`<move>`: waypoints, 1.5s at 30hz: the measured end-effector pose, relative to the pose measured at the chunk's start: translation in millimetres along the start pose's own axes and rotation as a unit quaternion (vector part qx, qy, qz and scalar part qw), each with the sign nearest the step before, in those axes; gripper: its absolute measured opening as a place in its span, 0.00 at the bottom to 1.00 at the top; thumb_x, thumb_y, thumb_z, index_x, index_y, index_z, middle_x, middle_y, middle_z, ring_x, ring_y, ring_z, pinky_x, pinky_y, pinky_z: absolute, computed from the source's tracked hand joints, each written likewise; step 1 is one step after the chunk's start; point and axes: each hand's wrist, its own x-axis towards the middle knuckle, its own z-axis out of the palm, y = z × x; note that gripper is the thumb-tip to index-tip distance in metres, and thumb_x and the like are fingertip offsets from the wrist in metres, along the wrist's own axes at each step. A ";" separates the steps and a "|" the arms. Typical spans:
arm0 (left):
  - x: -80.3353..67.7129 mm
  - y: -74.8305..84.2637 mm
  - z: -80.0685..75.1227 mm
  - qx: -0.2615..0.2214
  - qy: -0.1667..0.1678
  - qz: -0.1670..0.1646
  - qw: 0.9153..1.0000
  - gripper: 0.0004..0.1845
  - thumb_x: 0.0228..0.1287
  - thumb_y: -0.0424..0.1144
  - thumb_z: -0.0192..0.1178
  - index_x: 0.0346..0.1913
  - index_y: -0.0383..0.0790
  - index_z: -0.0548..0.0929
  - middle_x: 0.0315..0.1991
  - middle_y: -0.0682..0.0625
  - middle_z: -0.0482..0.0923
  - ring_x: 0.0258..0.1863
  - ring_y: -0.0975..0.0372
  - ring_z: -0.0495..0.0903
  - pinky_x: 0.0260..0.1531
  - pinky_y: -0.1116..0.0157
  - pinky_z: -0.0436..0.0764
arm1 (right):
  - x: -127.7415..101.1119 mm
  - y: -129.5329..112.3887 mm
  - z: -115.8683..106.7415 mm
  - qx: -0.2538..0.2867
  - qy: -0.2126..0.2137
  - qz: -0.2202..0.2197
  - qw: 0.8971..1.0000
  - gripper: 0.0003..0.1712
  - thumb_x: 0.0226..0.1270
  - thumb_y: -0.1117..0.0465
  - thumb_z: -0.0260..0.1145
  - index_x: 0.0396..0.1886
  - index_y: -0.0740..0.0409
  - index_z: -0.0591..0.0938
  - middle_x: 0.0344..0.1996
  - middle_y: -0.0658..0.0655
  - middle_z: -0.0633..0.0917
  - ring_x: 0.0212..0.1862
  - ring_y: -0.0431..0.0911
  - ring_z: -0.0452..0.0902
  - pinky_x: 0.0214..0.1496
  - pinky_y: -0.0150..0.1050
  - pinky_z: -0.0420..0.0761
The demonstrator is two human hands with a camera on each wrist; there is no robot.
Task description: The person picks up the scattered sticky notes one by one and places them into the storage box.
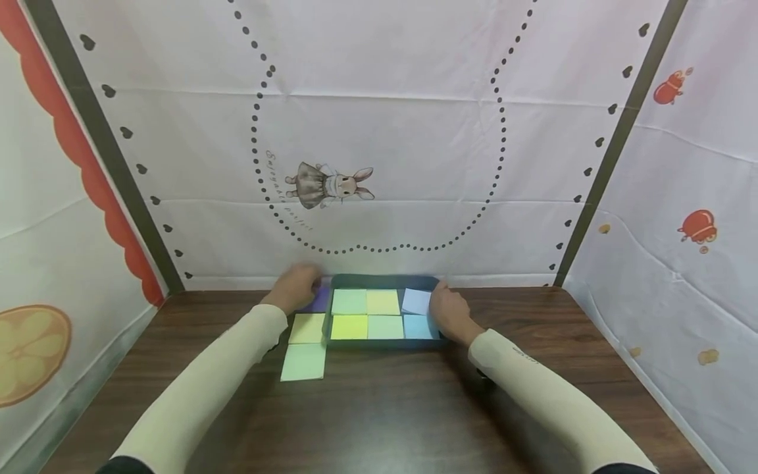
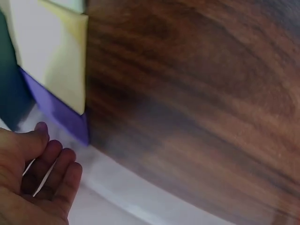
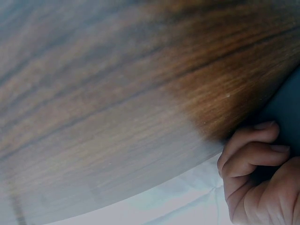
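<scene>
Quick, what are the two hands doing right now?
Left hand: open, fingers loosely bent, holding nothing, next to the purple paper.
Right hand: fingers curled round the edge of the tray.

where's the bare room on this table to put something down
Free: the wide wooden table in front of the tray, between both sleeves, and its far left and right edges. Crowded: the tray, full of paper squares, with three more squares beside it and both hands at its ends.

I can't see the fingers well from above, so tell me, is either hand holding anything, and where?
The right hand curls round the right edge of the tray. The left hand holds nothing, its fingers loose beside the purple paper.
</scene>
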 end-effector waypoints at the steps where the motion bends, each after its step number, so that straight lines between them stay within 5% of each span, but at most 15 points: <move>1: -0.3 -1.0 2.7 0.002 -0.002 0.002 1.000 0.09 0.68 0.21 0.67 0.46 0.35 0.88 0.42 0.42 0.87 0.43 0.50 0.85 0.54 0.45 0.88 | 1.6 0.3 1.9 0.001 -0.003 0.001 1.000 0.22 0.89 0.64 0.56 0.70 0.76 0.70 0.33 0.65 0.87 0.32 0.55 0.88 0.37 0.49 0.94; 8: 1.5 -7.1 16.1 0.021 -0.007 0.029 0.999 0.08 0.72 0.22 0.66 0.47 0.38 0.87 0.41 0.44 0.85 0.42 0.53 0.81 0.54 0.47 0.87 | -9.6 -4.9 -2.3 0.005 -0.002 -0.003 1.000 0.23 0.90 0.63 0.56 0.72 0.76 0.70 0.35 0.65 0.87 0.34 0.54 0.89 0.43 0.50 0.95; 15: -2.7 -3.0 12.5 0.037 -0.018 0.051 0.998 0.11 0.72 0.22 0.67 0.51 0.36 0.89 0.45 0.43 0.88 0.47 0.51 0.84 0.63 0.44 0.87 | -27.3 -12.1 -14.9 0.020 -0.004 -0.001 1.000 0.23 0.93 0.63 0.53 0.74 0.75 0.69 0.38 0.66 0.88 0.36 0.54 0.89 0.51 0.52 0.96; 20: -1.9 -5.4 11.7 0.031 -0.031 0.054 0.998 0.14 0.70 0.21 0.68 0.55 0.34 0.90 0.48 0.42 0.88 0.49 0.50 0.83 0.66 0.44 0.85 | -26.8 -12.0 -16.2 0.010 0.001 -0.001 1.000 0.22 0.93 0.62 0.52 0.73 0.75 0.70 0.38 0.66 0.88 0.37 0.54 0.90 0.49 0.50 0.96; 27: 1.6 -12.4 12.9 0.011 -0.060 0.044 0.997 0.10 0.71 0.23 0.68 0.52 0.33 0.89 0.43 0.44 0.85 0.44 0.52 0.79 0.58 0.47 0.85 | -25.9 -12.0 -17.8 0.012 0.000 0.004 1.000 0.23 0.92 0.62 0.53 0.73 0.75 0.69 0.36 0.65 0.87 0.35 0.53 0.88 0.45 0.49 0.96; 37: 0.5 -22.9 10.8 -0.015 -0.045 0.040 0.998 0.16 0.69 0.28 0.74 0.56 0.30 0.86 0.51 0.38 0.87 0.55 0.43 0.85 0.68 0.40 0.83 | -23.4 -12.0 -15.3 -0.010 0.007 -0.004 1.000 0.21 0.92 0.61 0.55 0.70 0.75 0.71 0.33 0.64 0.86 0.32 0.52 0.87 0.42 0.47 0.95; 45: 12.3 -42.7 19.6 -0.056 0.002 0.053 0.997 0.14 0.62 0.23 0.71 0.50 0.37 0.88 0.45 0.43 0.88 0.48 0.49 0.86 0.58 0.42 0.87 | -23.3 -10.4 -13.9 -0.008 0.013 -0.006 1.000 0.20 0.91 0.63 0.56 0.69 0.75 0.71 0.35 0.65 0.87 0.34 0.53 0.89 0.46 0.49 0.96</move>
